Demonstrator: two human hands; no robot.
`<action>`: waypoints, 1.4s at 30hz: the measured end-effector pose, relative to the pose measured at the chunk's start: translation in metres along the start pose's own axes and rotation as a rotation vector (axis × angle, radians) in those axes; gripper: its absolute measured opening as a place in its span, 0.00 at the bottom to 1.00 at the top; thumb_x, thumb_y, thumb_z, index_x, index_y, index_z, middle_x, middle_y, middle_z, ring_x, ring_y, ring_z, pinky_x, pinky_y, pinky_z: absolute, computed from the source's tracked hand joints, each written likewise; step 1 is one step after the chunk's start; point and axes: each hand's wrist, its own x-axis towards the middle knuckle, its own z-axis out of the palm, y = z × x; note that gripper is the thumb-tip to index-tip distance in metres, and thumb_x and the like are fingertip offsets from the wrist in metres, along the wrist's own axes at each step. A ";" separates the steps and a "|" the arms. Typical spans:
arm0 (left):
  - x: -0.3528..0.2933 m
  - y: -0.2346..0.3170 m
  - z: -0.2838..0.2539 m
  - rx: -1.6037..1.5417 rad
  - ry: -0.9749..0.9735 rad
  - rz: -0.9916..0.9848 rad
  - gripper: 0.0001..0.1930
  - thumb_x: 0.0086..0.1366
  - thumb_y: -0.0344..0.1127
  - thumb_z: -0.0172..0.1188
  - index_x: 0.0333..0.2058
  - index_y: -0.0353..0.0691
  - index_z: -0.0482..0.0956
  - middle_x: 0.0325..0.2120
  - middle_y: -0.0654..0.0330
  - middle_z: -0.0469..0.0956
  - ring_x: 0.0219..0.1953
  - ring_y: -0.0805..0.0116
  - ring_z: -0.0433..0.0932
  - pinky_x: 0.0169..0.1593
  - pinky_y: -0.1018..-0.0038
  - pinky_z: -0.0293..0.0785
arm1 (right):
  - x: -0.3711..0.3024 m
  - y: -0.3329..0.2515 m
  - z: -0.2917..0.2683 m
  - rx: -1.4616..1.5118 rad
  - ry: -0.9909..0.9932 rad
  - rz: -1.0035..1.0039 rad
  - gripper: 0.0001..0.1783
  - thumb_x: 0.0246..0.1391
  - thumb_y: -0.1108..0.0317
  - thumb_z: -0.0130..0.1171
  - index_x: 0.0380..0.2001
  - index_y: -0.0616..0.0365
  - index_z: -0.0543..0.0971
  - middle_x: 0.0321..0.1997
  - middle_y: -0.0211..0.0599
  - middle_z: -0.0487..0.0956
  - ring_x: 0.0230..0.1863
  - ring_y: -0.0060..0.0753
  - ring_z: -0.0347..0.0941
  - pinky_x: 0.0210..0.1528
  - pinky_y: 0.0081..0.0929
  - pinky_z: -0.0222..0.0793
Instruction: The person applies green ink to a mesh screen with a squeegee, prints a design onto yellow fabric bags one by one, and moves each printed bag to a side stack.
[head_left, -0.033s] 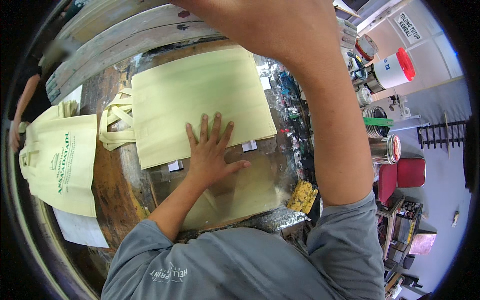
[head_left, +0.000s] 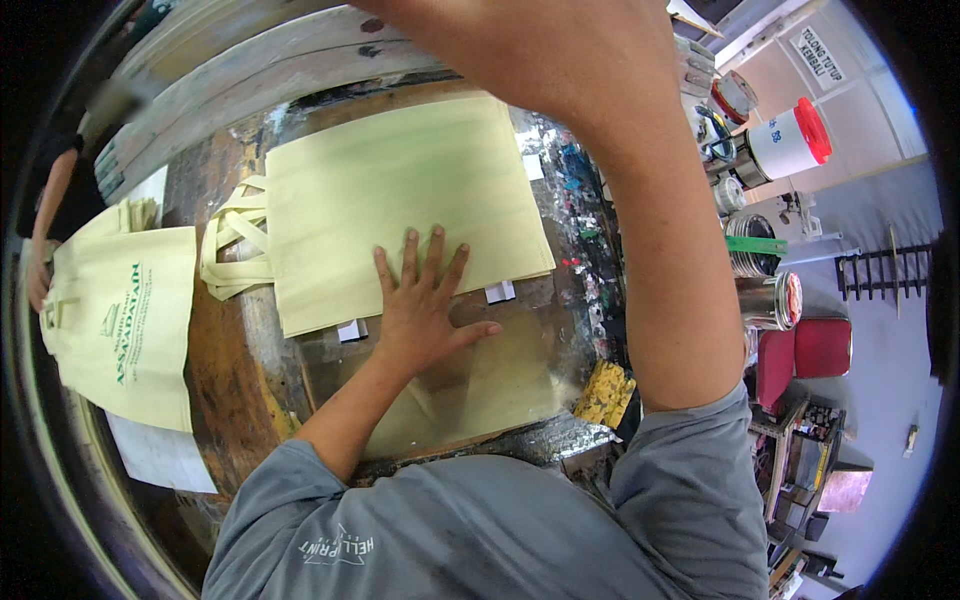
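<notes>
A pale yellow fabric tote bag point(head_left: 400, 190) lies flat on the worktable, its looped handles point(head_left: 238, 240) pointing left. Layered edges at its right corner suggest more than one piece of fabric. My left hand point(head_left: 425, 300) rests flat near the bag's front edge with fingers spread, the fingertips on the cloth and the thumb out over the clear-looking sheet in front. High across the top reaches my right hand point(head_left: 520, 45); its fingers are cut off by the picture's edge, so what it holds or touches is hidden.
At the left, printed yellow bags point(head_left: 130, 320) lie over a white sheet point(head_left: 160, 455), beside another person's hand point(head_left: 38, 288). Paint cans point(head_left: 770, 300) and a red-lidded white tub point(head_left: 785, 140) stand at right. A yellow stained block point(head_left: 605, 393) sits near the table's right edge.
The other person's hand at the left has moved slightly down, against the printed bags. My own hands and the bag under my left hand stay nearly the same.
</notes>
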 end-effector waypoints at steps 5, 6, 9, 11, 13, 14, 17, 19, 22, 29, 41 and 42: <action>0.000 0.004 -0.017 0.001 0.037 -0.036 0.62 0.53 0.83 0.61 0.78 0.47 0.59 0.80 0.44 0.47 0.81 0.36 0.41 0.75 0.25 0.30 | 0.005 -0.021 -0.018 0.180 -0.191 0.057 0.44 0.69 0.20 0.36 0.24 0.50 0.73 0.20 0.22 0.69 0.22 0.20 0.63 0.22 0.21 0.59; -0.002 -0.002 -0.033 0.016 0.037 -0.069 0.62 0.53 0.81 0.63 0.78 0.46 0.58 0.80 0.44 0.48 0.81 0.36 0.42 0.77 0.29 0.31 | 0.006 -0.014 -0.006 0.179 -0.161 0.039 0.43 0.69 0.20 0.38 0.24 0.50 0.74 0.21 0.23 0.69 0.23 0.21 0.63 0.22 0.22 0.59; -0.017 -0.061 -0.101 -0.617 0.477 -0.372 0.59 0.55 0.64 0.77 0.77 0.40 0.58 0.69 0.47 0.69 0.70 0.48 0.68 0.73 0.49 0.61 | 0.004 -0.007 0.010 0.160 -0.149 0.039 0.41 0.69 0.23 0.43 0.25 0.50 0.77 0.22 0.25 0.71 0.24 0.23 0.64 0.25 0.26 0.61; -0.041 -0.097 -0.158 -1.240 0.577 -0.357 0.56 0.56 0.51 0.83 0.75 0.33 0.60 0.59 0.50 0.80 0.58 0.60 0.80 0.63 0.65 0.76 | -0.043 0.003 0.026 0.006 0.107 -0.113 0.35 0.60 0.32 0.62 0.35 0.59 0.84 0.28 0.51 0.81 0.32 0.58 0.81 0.34 0.50 0.72; -0.053 -0.090 -0.196 -1.276 0.531 -0.354 0.52 0.55 0.46 0.84 0.71 0.30 0.64 0.52 0.52 0.84 0.51 0.65 0.84 0.58 0.70 0.80 | -0.073 0.004 0.034 0.016 -0.010 -0.203 0.33 0.60 0.34 0.63 0.40 0.57 0.82 0.35 0.50 0.83 0.39 0.57 0.81 0.43 0.53 0.73; -0.060 -0.077 -0.198 -1.078 0.405 -0.575 0.51 0.54 0.47 0.85 0.70 0.31 0.68 0.50 0.52 0.86 0.50 0.66 0.84 0.58 0.69 0.80 | -0.083 0.000 0.038 0.019 -0.104 -0.203 0.32 0.60 0.35 0.63 0.40 0.57 0.81 0.37 0.49 0.84 0.42 0.56 0.81 0.46 0.56 0.73; -0.085 -0.064 -0.131 -0.998 0.488 -0.552 0.45 0.50 0.42 0.86 0.65 0.32 0.76 0.50 0.53 0.86 0.52 0.65 0.83 0.61 0.67 0.77 | -0.100 0.019 0.078 0.110 -0.305 -0.138 0.34 0.46 0.54 0.78 0.54 0.56 0.76 0.45 0.48 0.83 0.51 0.58 0.80 0.52 0.53 0.73; -0.105 -0.071 -0.094 -0.940 0.417 -0.551 0.47 0.50 0.39 0.85 0.67 0.32 0.73 0.54 0.51 0.85 0.55 0.64 0.83 0.60 0.68 0.77 | -0.107 0.021 0.090 0.150 -0.433 -0.074 0.38 0.43 0.57 0.80 0.56 0.57 0.75 0.48 0.49 0.83 0.54 0.58 0.80 0.54 0.53 0.74; -0.127 -0.077 -0.044 -0.369 0.458 -0.491 0.58 0.44 0.52 0.87 0.72 0.36 0.69 0.49 0.55 0.86 0.51 0.58 0.76 0.61 0.61 0.66 | -0.136 0.019 0.085 0.200 -0.467 -0.113 0.42 0.40 0.58 0.82 0.58 0.59 0.75 0.47 0.49 0.83 0.53 0.59 0.80 0.54 0.51 0.74; -0.134 -0.081 -0.023 -0.383 0.502 -0.420 0.65 0.40 0.61 0.84 0.74 0.34 0.65 0.46 0.60 0.86 0.46 0.59 0.76 0.57 0.61 0.60 | -0.203 -0.025 0.112 0.047 -0.353 -0.112 0.27 0.38 0.63 0.80 0.42 0.48 0.76 0.41 0.34 0.76 0.46 0.44 0.72 0.50 0.46 0.61; -0.139 -0.085 -0.036 -0.083 0.402 -0.498 0.67 0.36 0.73 0.80 0.72 0.39 0.70 0.38 0.60 0.71 0.42 0.59 0.69 0.57 0.57 0.56 | -0.010 0.059 0.270 -0.060 -0.301 -0.040 0.29 0.46 0.56 0.80 0.48 0.47 0.76 0.47 0.33 0.82 0.54 0.47 0.78 0.50 0.53 0.67; -0.140 -0.088 -0.044 -0.077 0.400 -0.504 0.67 0.36 0.73 0.80 0.72 0.39 0.71 0.40 0.58 0.71 0.43 0.57 0.69 0.57 0.56 0.58 | 0.006 0.072 0.263 -0.018 -0.388 -0.035 0.29 0.46 0.56 0.80 0.48 0.47 0.76 0.48 0.33 0.82 0.54 0.47 0.78 0.50 0.55 0.68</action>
